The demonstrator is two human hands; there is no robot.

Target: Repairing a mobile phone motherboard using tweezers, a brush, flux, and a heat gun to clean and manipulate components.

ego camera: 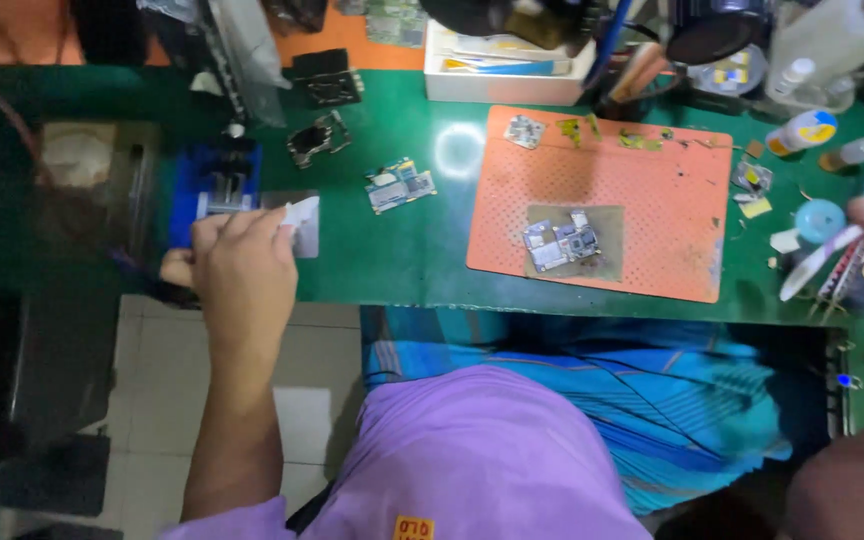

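Green bench mat (402,260) carries an orange perforated pad (642,190) above tiled floor (302,420).

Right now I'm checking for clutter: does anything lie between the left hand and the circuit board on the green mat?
Nothing visible does. Bare green mat separates the left hand, which pinches a white scrap, from the circuit board.
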